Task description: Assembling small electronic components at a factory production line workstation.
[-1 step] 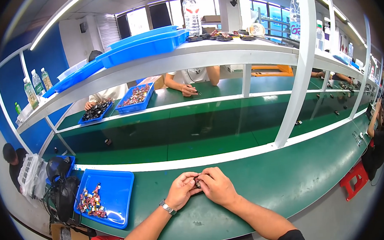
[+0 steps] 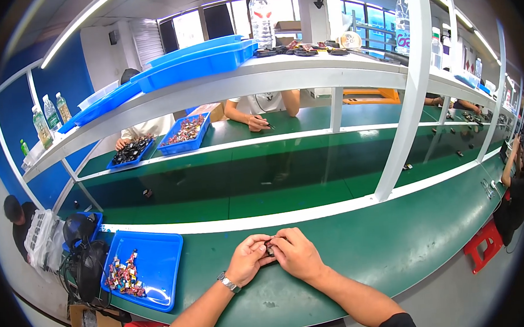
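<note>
Over the green tabletop [image 2: 361, 253], my left hand [image 2: 247, 262] and my right hand [image 2: 299, 256] meet, fingertips closed around one small dark part [image 2: 270, 249] with some reddish colour. My fingers cover much of it, so its exact kind cannot be made out. A metal-banded watch [image 2: 228, 282] is on my left wrist. To the left of my hands stands a shallow blue tray [image 2: 167, 251]. Inside its left side lies a pile of small red, black and yellowish electronic parts [image 2: 124, 278].
A white-framed shelf [image 2: 305, 78] spans above, carrying blue trays [image 2: 197, 65] and water bottles [image 2: 262, 21]. Beyond a white rail [image 2: 277, 221] runs a dark green belt-like surface [image 2: 263, 181]. Black fans [image 2: 89, 264] stand left of my tray. Across, a co-worker's hand [image 2: 259, 123] holds a pen-like tool.
</note>
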